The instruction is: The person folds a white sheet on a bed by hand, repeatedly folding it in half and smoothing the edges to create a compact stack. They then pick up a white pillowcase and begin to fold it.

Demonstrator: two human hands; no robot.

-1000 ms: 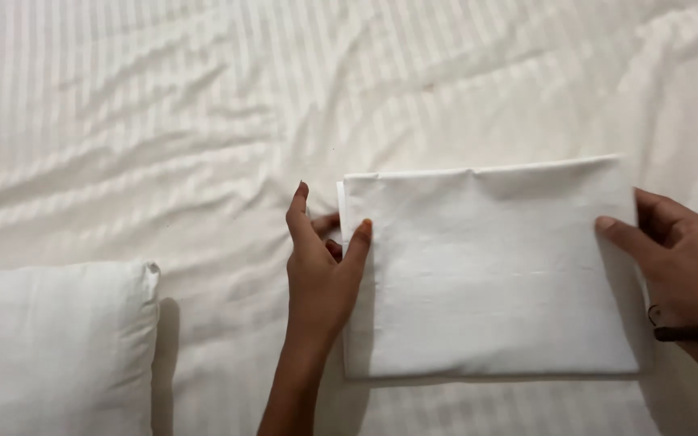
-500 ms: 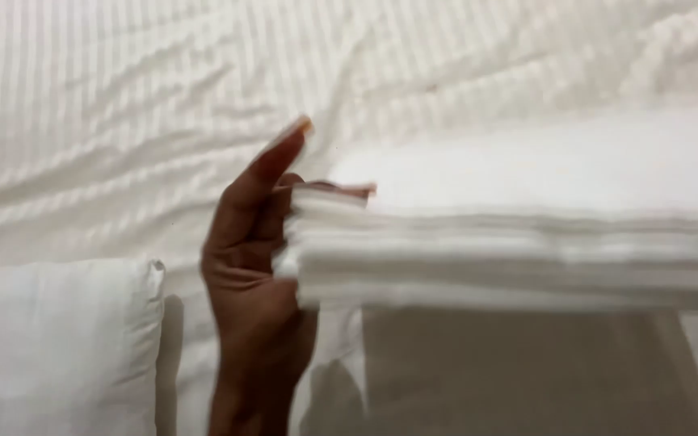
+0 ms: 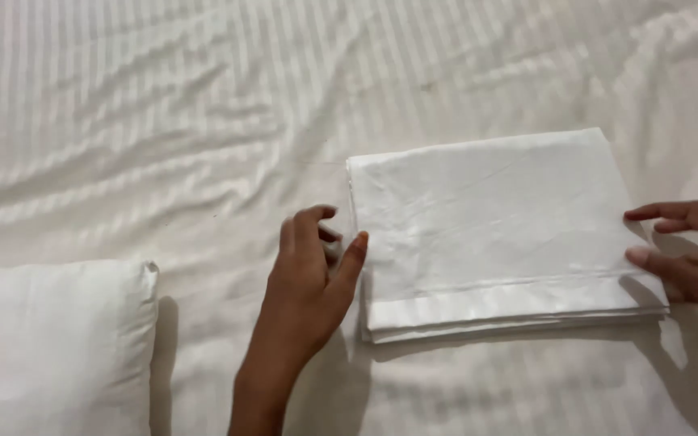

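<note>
Taking the folded white cloth (image 3: 494, 230) as our landmark, we begin far to its left, where a white pillow (image 3: 50, 347) lies on the striped bedsheet (image 3: 163, 121), well apart from the cloth. Next comes our left hand (image 3: 309, 282), just at the left edge of the cloth; the thumb touches that edge and the fingers are loosely curled, gripping nothing. The cloth itself lies flat on the bedsheet as a neat rectangle, with several layers showing along its near edge. At its right edge our right hand (image 3: 692, 250) rests with fingers extended, the fingertips on the cloth's side, open and not clasping. We judge the step in hand to be squaring the folded stack between both hands. The next move, we think, calls for even pressure from both sides, so that the layers do not slip.
</note>
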